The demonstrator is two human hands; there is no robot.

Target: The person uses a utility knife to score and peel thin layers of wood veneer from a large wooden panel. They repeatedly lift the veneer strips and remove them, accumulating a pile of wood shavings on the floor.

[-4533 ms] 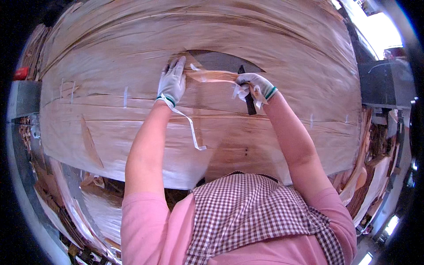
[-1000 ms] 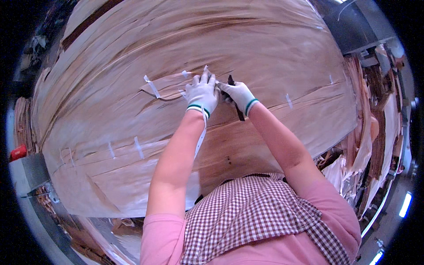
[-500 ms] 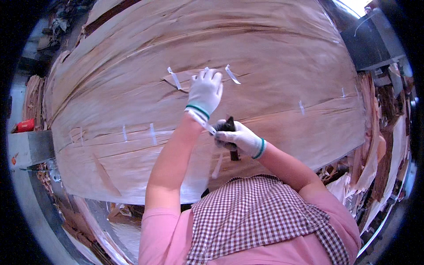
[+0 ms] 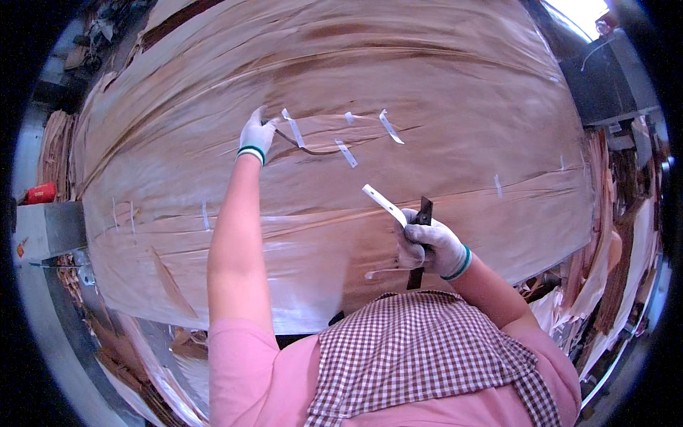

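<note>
Fingers of the right hand point(image 4: 437, 245), in the head view, now pinch a white strip point(image 4: 384, 205) clear of the left wrist and grip a black tool point(image 4: 425, 211). The left hand point(image 4: 255, 135), fingers loosely open, has moved off the patch point(image 4: 324, 130) mid-sheet, baring four tape pieces point(image 4: 390, 127); its dark slit point(image 4: 320, 151) looks only partly bridged.

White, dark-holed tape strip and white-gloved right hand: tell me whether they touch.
Touching: the head view shows the right hand gripping the lower end of the tape strip, upper end jutting free.
</note>
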